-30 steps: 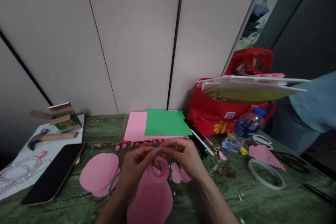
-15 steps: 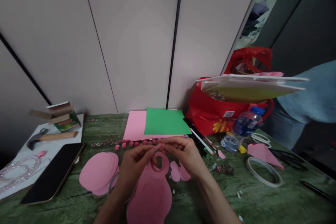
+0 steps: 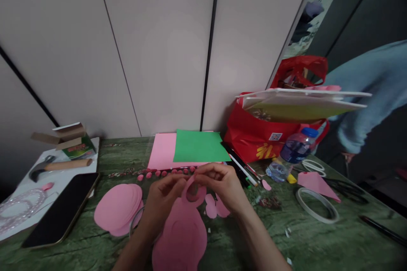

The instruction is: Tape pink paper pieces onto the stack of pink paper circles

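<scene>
Pink paper strip (image 3: 190,182) pinched between thumb and fingers of both hands; I see left hand (image 3: 165,192) and right hand (image 3: 221,184) nearly closed, fingertips almost meeting. Strip sits above ring (image 3: 202,197) at far end of cutout (image 3: 182,239); can't tell if strip touches ring. Cutout lies on worktop (image 3: 270,239). Left of cutout: discs (image 3: 117,209), then phone (image 3: 63,209). Beyond cutout: green sheet (image 3: 200,146). Well right of cutout: bottle (image 3: 294,152).
</scene>
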{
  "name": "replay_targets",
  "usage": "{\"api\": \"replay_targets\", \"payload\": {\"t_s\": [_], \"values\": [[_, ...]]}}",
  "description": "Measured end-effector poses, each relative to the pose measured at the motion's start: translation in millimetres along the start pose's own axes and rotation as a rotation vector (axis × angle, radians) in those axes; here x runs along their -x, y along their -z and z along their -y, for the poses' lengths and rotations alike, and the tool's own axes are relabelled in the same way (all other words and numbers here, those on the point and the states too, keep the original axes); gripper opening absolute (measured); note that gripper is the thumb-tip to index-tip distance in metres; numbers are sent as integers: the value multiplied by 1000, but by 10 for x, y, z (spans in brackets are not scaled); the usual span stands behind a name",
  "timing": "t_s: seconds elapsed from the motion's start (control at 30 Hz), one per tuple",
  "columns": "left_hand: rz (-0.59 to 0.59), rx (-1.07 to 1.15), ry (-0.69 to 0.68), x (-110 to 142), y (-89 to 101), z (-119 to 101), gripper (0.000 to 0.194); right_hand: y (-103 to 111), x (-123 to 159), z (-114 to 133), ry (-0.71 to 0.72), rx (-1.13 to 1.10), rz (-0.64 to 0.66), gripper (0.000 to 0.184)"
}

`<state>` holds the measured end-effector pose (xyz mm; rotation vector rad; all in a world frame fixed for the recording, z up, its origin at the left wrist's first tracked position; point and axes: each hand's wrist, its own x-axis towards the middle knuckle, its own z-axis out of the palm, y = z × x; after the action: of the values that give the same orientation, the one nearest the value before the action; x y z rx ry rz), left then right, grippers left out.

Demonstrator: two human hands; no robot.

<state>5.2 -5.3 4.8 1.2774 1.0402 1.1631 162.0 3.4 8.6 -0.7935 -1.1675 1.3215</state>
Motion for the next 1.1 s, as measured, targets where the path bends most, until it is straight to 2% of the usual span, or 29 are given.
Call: {"api": "replay_targets", "payload": {"t_s": [0.1,0.23,0.37,0.57,0.7,0.93,1.1], "values": [[-96,2,-24,-25,28,37,31,5,-2,-7,5,50,-42,16],[-153,53,-85,-40,47,29,21,-2,-3,-20,-2,39,-34,15],[-115,40,-89,-14,1,-22,20,-25,1,-13,16,26,-65,13],[38,-119,-51,22,-45,-48,14,-43,1,-7,23,20,-64,12],[-7,-152,-69,20,-36,-47,20,-31,1,5,17,30,-19,14],[54,-138,-61,19,-40,-37,21,-28,0,-34,29,23,-15,13],[30,-142,-43,27,-49,-72,20,-33,-3,-46,20,4,-10,13]]}}
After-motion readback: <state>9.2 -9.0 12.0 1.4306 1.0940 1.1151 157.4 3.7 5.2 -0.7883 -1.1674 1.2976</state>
